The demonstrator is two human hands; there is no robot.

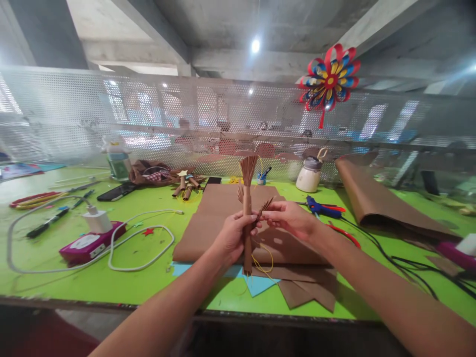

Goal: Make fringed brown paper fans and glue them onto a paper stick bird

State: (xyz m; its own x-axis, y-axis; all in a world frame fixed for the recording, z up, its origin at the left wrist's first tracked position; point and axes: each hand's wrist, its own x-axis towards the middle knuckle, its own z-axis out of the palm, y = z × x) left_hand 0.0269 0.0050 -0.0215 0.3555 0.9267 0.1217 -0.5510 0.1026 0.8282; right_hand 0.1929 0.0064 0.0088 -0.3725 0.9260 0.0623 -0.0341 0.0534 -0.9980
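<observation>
My left hand point(236, 233) is closed around a rolled brown paper tube point(248, 253), held upright. Fringed, fan-like paper point(248, 168) spreads from its top, and a smaller fringed piece sticks out at its left. On the right side of the tube, my right hand point(288, 218) pinches a small pleated brown paper piece point(265, 207) against it. Yellow string point(269, 267) dangles by the tube's lower end. Beneath both hands lie brown paper sheets point(211, 218), with light blue paper point(260, 286) poking out at the front.
On the green table point(148, 287) at left are a purple power strip point(89, 245) with a white cable, and a phone point(117, 192). Several finished paper pieces point(188, 186) sit behind. A blue glue gun point(323, 207), a white jar point(309, 174) and a large brown paper roll point(386, 203) stand right.
</observation>
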